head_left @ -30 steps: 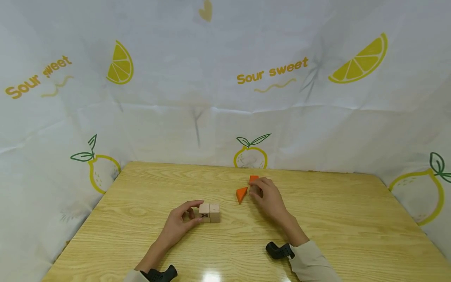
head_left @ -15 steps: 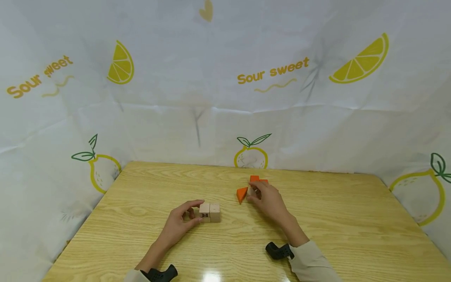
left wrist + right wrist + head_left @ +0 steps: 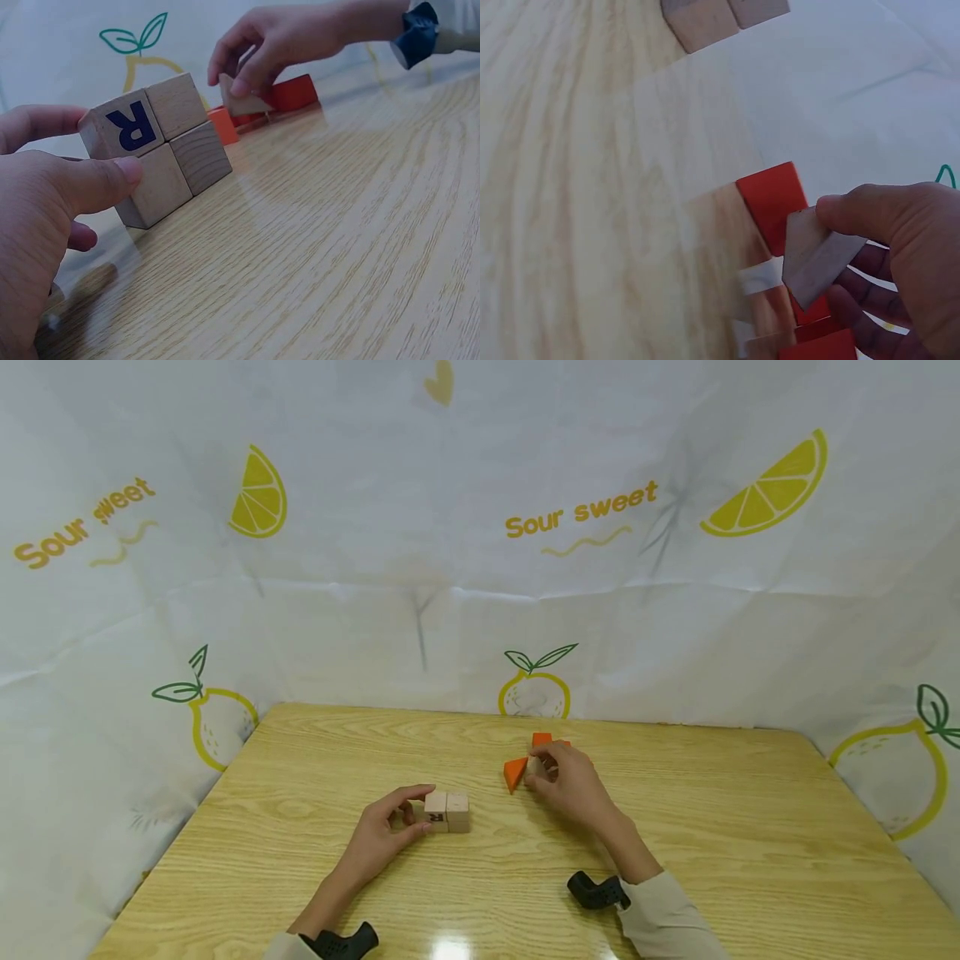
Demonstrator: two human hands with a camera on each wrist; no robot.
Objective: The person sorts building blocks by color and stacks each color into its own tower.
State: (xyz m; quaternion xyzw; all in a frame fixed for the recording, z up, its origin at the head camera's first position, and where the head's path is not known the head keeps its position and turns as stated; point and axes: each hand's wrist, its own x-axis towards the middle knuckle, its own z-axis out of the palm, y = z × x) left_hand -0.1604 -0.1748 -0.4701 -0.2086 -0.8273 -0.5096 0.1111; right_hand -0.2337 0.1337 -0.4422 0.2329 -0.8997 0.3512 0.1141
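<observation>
My left hand (image 3: 378, 831) pinches a stack of light wooden cubes, two high and two wide. Its thumb lies against the near face and a finger reaches along the left side. A dark letter R marks the upper left cube (image 3: 127, 127). Farther away on the right, my right hand (image 3: 573, 785) holds a plain wooden triangular block (image 3: 817, 255) between thumb and fingers. In the right wrist view this block appears tilted, close to several red-orange blocks. A red-orange wedge (image 3: 515, 772) lies just left of that hand, and a red block (image 3: 542, 739) is behind its fingers, partly hidden.
The wood-grain table (image 3: 712, 827) reaches back to a white cloth (image 3: 375, 635) printed with lemons and words. A black wrist mount (image 3: 596, 892) sits at the right sleeve, and another black mount (image 3: 345, 943) at the left.
My right hand has shifted slightly left toward the red-orange wedge. Another red block has come into sight behind its fingers. My left hand and the cubes stay in place.
</observation>
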